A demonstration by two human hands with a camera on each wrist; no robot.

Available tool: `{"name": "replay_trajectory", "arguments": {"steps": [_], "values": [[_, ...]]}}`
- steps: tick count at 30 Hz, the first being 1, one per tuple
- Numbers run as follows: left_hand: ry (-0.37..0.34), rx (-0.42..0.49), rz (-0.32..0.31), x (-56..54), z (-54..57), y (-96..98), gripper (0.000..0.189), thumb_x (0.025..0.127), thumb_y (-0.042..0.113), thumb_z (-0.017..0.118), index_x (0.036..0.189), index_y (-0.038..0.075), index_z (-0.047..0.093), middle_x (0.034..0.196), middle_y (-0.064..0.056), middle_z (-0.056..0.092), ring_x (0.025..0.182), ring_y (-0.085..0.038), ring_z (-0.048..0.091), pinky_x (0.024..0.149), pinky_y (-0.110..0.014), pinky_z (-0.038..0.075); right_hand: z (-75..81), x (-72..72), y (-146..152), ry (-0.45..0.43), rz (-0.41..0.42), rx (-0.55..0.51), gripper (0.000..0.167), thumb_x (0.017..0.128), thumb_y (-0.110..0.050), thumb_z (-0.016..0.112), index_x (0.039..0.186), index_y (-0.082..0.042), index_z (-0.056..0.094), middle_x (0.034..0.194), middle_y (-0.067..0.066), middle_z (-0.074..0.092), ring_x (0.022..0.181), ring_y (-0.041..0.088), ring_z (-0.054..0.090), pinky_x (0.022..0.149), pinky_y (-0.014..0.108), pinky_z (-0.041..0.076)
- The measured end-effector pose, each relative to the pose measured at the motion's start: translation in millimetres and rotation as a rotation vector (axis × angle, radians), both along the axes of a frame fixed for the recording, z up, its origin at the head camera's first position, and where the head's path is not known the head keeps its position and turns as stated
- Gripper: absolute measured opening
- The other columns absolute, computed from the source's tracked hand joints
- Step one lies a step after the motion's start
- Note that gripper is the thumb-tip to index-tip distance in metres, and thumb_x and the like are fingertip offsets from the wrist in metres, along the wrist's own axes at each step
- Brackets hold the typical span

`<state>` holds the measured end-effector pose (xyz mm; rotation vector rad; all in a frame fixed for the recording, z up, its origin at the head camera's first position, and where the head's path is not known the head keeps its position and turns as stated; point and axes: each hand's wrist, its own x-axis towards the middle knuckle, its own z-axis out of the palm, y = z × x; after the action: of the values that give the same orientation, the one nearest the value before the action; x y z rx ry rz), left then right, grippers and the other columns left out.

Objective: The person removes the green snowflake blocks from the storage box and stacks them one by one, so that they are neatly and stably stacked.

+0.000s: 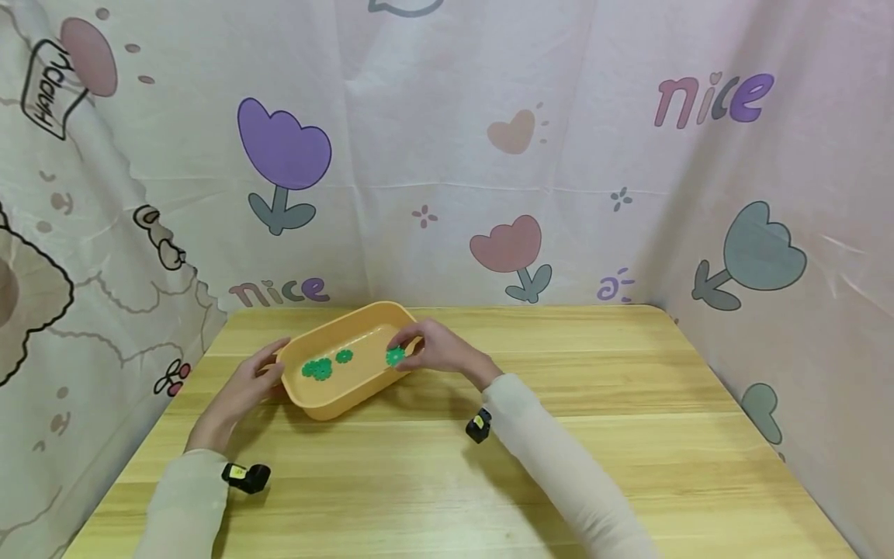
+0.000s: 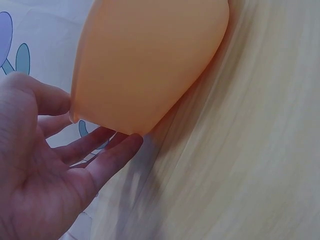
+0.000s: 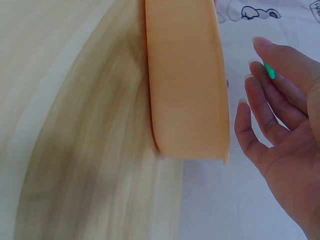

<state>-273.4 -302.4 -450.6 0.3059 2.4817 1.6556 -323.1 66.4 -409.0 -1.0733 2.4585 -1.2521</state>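
A shallow yellow plastic tray (image 1: 358, 394) lies slantwise on the table in the head view. My left hand (image 1: 240, 392) grips its left end, with thumb and fingers round the corner at rim and wall, as the left wrist view also shows. Above the tray's right end, my right hand (image 1: 445, 351) pinches a small green flower-shaped piece (image 1: 395, 356) between thumb and fingertips. Only a green sliver (image 3: 269, 70) of that piece shows in the right wrist view. Inside the tray sit a cluster of green flower pieces (image 1: 320, 369) at the left and a single one (image 1: 344, 356) near the middle.
The wood-grain table (image 1: 559, 466) runs up to a printed fabric backdrop (image 1: 419, 140) at the back and both sides. A small black camera is worn on each wrist, over light sleeves (image 1: 559, 462).
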Motion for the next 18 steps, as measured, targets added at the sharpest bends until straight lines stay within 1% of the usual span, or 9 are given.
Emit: {"name": "replay_trajectory", "arguments": {"steps": [3,6,13,18], "values": [[0.004,0.010,-0.004,-0.2,-0.8,-0.7,0.060,0.112,0.017,0.040,0.164,-0.001,0.015,0.147,-0.040,0.037,0.107,0.006,0.058,0.089,-0.017,0.057,-1.1,4.3,12,-0.001,-0.002,-0.006,0.028,0.087,-0.009,0.083,0.114,-0.006,0.075,0.113,0.008,0.076,0.100,0.016,0.065,0.093,0.042,0.061],[0.011,0.014,-0.008,0.2,-1.4,-1.2,0.060,0.112,0.017,0.040,0.164,-0.002,0.014,0.147,-0.040,0.037,0.106,0.007,0.058,0.088,-0.017,0.057,-1.8,8.9,24,-0.002,-0.008,-0.005,0.029,0.087,-0.010,0.083,0.114,-0.007,0.075,0.114,0.008,0.076,0.101,0.017,0.065,0.095,0.046,0.059],[0.015,0.009,-0.007,0.9,-0.6,-0.9,0.060,0.112,0.017,0.040,0.163,-0.002,0.015,0.147,-0.041,0.037,0.107,0.007,0.058,0.088,-0.016,0.056,-0.2,20.4,55,-0.015,-0.066,0.006,0.030,0.086,-0.014,0.085,0.115,-0.011,0.077,0.115,0.002,0.076,0.106,0.016,0.065,0.097,0.043,0.058],[0.005,-0.005,-0.003,0.5,0.8,-0.2,0.061,0.112,0.018,0.041,0.164,0.000,0.015,0.148,-0.039,0.037,0.107,0.007,0.057,0.090,-0.019,0.057,-0.1,28.4,76,-0.025,-0.085,0.023,0.031,0.086,-0.016,0.085,0.116,-0.012,0.076,0.119,0.002,0.076,0.110,0.017,0.065,0.098,0.043,0.057]]}}
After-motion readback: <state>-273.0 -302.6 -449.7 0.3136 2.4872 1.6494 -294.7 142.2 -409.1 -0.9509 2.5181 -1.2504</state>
